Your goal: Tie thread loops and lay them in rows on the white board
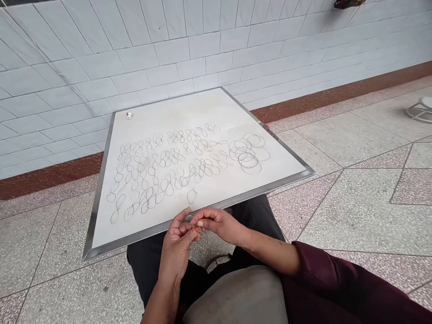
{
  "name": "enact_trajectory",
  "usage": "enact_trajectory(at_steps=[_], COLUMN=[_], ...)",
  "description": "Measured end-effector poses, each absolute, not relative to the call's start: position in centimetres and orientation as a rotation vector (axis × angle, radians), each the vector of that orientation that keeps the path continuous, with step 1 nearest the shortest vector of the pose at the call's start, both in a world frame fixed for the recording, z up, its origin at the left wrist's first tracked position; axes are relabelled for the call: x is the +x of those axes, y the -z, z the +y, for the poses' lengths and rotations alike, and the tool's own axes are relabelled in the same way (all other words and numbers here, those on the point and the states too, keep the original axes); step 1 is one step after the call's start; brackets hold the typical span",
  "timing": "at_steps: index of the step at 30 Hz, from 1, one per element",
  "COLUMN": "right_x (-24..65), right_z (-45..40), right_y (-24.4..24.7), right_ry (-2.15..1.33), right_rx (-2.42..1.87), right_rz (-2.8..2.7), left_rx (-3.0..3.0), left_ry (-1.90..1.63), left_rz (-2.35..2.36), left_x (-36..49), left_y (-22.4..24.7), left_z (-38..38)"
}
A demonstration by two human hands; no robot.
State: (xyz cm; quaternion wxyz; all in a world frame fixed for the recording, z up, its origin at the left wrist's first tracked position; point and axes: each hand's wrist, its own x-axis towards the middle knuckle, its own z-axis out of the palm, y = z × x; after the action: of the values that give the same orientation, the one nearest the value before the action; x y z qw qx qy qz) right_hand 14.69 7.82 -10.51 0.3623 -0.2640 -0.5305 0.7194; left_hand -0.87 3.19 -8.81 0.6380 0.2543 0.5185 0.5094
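Just past the near edge of the white table point(162, 112), my left hand point(178, 238) pinches a thin wire loop point(189, 218). My right hand point(216, 223) meets it there, thumb and fingertips closed on the same thin wire. Parts of the wire show above and below my fingers; its full shape is hidden. On the tabletop lie several rows of thin wires twisted into figure-eight shapes point(145, 207). One single small loop point(191, 196) rests near the front edge, above my hands. Several larger round wire rings point(249, 163) overlap in a group at the right.
A small white and red object point(129, 115) sits at the table's far left corner. The table has a grey metal rim point(236, 198). Behind it stands a white tiled wall point(162, 54). A round stool point(421, 110) is partly visible at the far right on the speckled floor.
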Motion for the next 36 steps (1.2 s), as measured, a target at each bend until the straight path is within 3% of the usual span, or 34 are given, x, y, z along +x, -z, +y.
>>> enact_trajectory(at_steps=[21,30,36], right_x=[14.2,14.4,15.4], right_z=[7.3,7.3,7.7], right_y=[11.1,12.1,11.0], right_ry=[-2.159,-2.025,-1.876], right_rx=[-0.529,-0.680,-0.770], right_rz=[-0.917,-0.966,-1.360], left_rx=[0.792,0.813,0.914], left_ry=[-1.096,-1.131,-1.177], left_rz=[1.215,1.274,1.333], left_x=[-0.7,-0.5,-0.7], left_y=[8.9,9.8,9.3], left_z=[2.7,3.1,2.7])
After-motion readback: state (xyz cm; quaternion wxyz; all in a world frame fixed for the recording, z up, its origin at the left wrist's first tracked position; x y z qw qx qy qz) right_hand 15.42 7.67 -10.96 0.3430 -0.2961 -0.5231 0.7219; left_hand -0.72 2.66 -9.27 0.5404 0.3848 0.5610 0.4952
